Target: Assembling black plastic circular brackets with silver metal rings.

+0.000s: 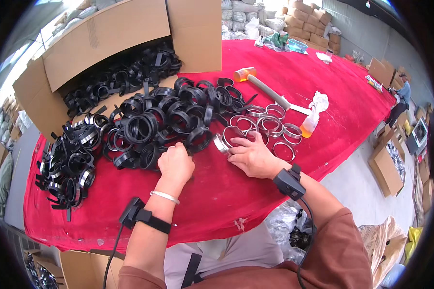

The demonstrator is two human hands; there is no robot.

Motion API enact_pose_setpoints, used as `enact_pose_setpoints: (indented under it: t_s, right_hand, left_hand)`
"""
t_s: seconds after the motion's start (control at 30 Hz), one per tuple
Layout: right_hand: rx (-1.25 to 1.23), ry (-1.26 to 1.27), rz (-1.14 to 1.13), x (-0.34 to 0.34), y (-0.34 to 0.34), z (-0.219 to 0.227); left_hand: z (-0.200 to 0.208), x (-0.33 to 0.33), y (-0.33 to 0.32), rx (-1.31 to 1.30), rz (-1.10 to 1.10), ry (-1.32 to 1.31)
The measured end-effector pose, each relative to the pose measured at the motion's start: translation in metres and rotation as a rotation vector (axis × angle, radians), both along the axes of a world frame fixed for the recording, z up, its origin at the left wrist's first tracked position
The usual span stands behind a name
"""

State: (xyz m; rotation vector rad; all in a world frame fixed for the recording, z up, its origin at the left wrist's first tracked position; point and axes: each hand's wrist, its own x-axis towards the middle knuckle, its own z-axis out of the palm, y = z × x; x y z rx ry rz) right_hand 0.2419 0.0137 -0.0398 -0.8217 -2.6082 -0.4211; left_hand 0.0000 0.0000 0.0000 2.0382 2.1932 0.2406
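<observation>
Lettered packet (374, 83) beyond metal rings (258, 115)

Comprises: black rings (153, 125), heaped toward ten o'clock; open carton (108, 43), ten to eleven; mallet (267, 90), one; metal rings (256, 114), two; right hand (256, 158), three, touching metal ring (221, 143); left hand (176, 164), eight, curled; red cloth (212, 204) beneath.

A red-covered table (217, 202) is carrying, as counted from its middle, a heap of black rings (168, 103) at ten o'clock, with an open cardboard box (108, 33) standing behind it, and silver-banded black rings (77, 161) at nine. Bare silvery rings (259, 124) are lying at two, a mallet (268, 90) is lying at one, and a bottle of amber liquid (309, 126) is resting between two and three o'clock
</observation>
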Motion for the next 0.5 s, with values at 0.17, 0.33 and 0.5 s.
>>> enact_pose_setpoints:
  t_s: [0.17,0.33,0.5]
  right_hand:
    - [-0.359,0.361,0.047,0.002,-0.008,0.024]
    - [-0.314,0.388,0.073,-0.004,-0.027,0.04]
    - [-0.418,0.435,-0.025,-0.017,-0.04,0.046]
  left_hand:
    - [-0.005,-0.009,-0.027,0.398,-0.026,0.14]
    - [-0.016,-0.029,-0.069,0.483,-0.242,0.337]
    - [0.009,-0.027,-0.112,0.258,-0.264,0.062]
